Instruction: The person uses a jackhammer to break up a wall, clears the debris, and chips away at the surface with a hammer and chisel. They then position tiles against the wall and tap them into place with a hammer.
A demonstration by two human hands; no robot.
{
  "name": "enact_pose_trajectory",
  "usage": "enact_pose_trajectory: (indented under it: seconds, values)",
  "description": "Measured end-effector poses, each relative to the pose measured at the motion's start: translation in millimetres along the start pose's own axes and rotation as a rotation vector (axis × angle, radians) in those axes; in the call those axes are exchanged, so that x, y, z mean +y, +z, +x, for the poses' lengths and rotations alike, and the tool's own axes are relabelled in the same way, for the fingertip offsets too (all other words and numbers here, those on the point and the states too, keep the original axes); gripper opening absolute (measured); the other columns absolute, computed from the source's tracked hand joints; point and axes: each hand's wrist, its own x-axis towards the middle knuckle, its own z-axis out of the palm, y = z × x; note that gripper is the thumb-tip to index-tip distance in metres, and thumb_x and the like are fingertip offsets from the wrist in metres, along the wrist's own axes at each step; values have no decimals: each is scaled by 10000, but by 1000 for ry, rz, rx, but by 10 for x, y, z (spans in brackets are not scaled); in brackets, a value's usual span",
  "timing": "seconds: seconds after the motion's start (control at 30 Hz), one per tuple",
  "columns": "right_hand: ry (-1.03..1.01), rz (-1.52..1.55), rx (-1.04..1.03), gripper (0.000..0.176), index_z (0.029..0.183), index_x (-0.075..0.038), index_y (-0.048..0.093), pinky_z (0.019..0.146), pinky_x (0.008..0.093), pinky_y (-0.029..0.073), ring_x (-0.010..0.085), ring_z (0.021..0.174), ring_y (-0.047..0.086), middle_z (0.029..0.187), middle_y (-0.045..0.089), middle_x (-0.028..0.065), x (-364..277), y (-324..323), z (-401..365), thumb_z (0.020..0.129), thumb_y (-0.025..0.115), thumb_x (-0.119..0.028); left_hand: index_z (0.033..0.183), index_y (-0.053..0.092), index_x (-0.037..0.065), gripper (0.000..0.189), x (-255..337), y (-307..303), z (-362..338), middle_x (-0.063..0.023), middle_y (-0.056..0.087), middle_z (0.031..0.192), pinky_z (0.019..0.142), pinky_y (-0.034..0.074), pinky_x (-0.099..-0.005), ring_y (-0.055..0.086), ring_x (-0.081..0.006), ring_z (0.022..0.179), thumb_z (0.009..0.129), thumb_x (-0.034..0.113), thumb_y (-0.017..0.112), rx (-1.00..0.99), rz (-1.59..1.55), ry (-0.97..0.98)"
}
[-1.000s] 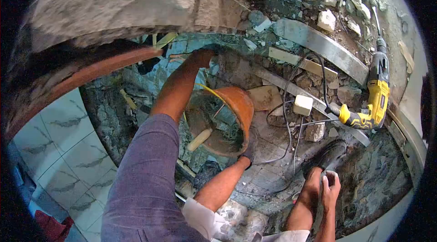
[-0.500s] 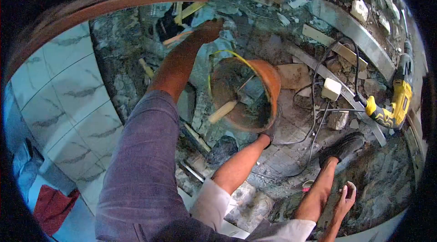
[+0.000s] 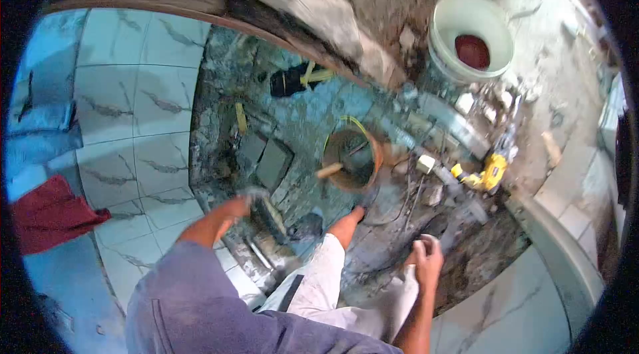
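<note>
My left hand (image 3: 233, 211) is low at the left, by the edge of the marbled tiles. Its fingers are smeared by motion near a greyish blur, so I cannot make out whether they hold anything. My right hand (image 3: 427, 254) hovers before my right knee, its fingers loosely bent and apart, with nothing visible in them. An orange bucket (image 3: 377, 157) with a yellow handle stands beyond my feet. A wooden-handled tool (image 3: 329, 171) leans in it, its far end inside. Grey tile pieces (image 3: 274, 164) lie between my left hand and the bucket.
A yellow power tool (image 3: 494, 171) lies among rubble at the right, near a pale block (image 3: 425, 163). A white bucket (image 3: 442, 54) with something dark red inside stands farther back. A black bag (image 3: 287, 82) lies ahead. White marbled tiles (image 3: 106, 114) and a red cloth (image 3: 53, 214) are at the left.
My left hand has drawn back from the far side beside the bucket towards my body. My right hand has come up and inward. The view has shifted, bringing the white bucket into sight.
</note>
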Motion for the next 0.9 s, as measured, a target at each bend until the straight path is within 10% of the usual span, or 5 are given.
enact_pose_trajectory:
  seconds: [0.07, 0.23, 0.4, 0.57, 0.9]
  values:
    - [-67, -54, -144, 338, 1050, -3, 581, 780, 307, 480, 192, 838, 613, 899, 649, 109, -305, 143, -100, 802, 678, -210, 1020, 543, -15, 364, 238, 687, -440, -134, 603, 803, 526, 467, -376, 585, -215, 650, 698, 136, 623, -27, -268, 249]
    - [-220, -409, -612, 475, 1093, -16, 585, 829, 368, 472, 288, 924, 624, 984, 650, 179, -1206, 384, -518, 810, 650, -392, 940, 523, 82, 155, 1690, 1182, -2089, -9, 503, 749, 561, 441, -293, 480, -107, 657, 806, 100, 598, -490, -1080, -36]
    - [-184, -814, -1130, 496, 993, 12, 634, 802, 377, 462, 271, 890, 621, 971, 663, 142, -1879, 627, -1260, 849, 570, -459, 895, 524, 77, 158, 2182, 1270, -2785, 30, 489, 712, 555, 387, -268, 448, -81, 614, 786, 165, 599, -221, -1337, 482]
    - [-279, -798, -1575, 581, 1186, 23, 530, 951, 361, 390, 265, 1144, 492, 1223, 535, 171, -1711, 1237, -1794, 844, 597, -442, 934, 527, 71, 158, 1972, 571, -3228, 30, 488, 757, 629, 412, -269, 478, -83, 689, 806, 144, 583, 167, -1580, 613]
    - [-37, -804, -1580, 455, 1215, -9, 498, 698, 333, 462, 164, 778, 597, 888, 613, 106, -2938, 3685, -2197, 858, 607, -269, 1237, 471, 26, 478, 99, -322, -2830, -154, 544, 1167, 890, 453, -451, 532, -277, 1083, 820, 210, 615, 92, -2204, 1604]
